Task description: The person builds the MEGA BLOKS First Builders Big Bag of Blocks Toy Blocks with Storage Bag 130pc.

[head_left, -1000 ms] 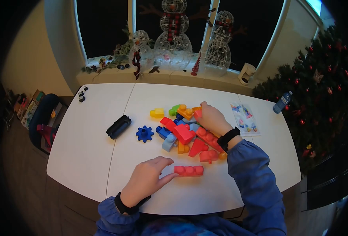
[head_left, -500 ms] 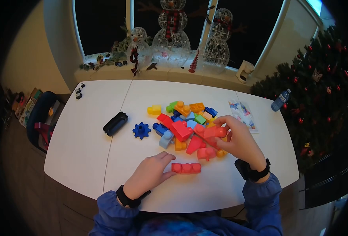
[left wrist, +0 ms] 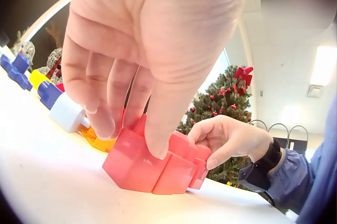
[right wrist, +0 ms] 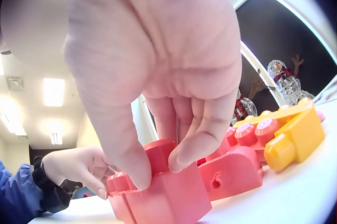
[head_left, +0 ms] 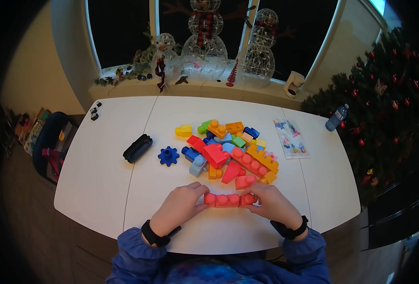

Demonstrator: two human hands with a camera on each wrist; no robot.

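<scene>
A row of coral-red blocks (head_left: 227,200) lies near the table's front edge. At its left end my left hand (head_left: 179,208) pinches the end block between thumb and fingers; the left wrist view shows that thumb on the side of the red block (left wrist: 138,161). My right hand (head_left: 276,207) holds a red block (head_left: 246,199) at the row's right end, and in the right wrist view thumb and fingers grip this block (right wrist: 176,195). The two pieces stand end to end; whether they touch, I cannot tell. Just behind lies another red block (head_left: 245,181).
Behind the hands spreads a pile of coloured blocks, among them a long red one (head_left: 248,161) and a yellow-orange one (head_left: 262,159). Further left are a blue gear (head_left: 168,155) and a black tray (head_left: 137,148). A picture sheet (head_left: 291,138) and a bottle (head_left: 337,118) are at the right.
My right hand has brought a red block from the back right of the pile down to the right end of the front row. My left hand has stayed at the row's left end.
</scene>
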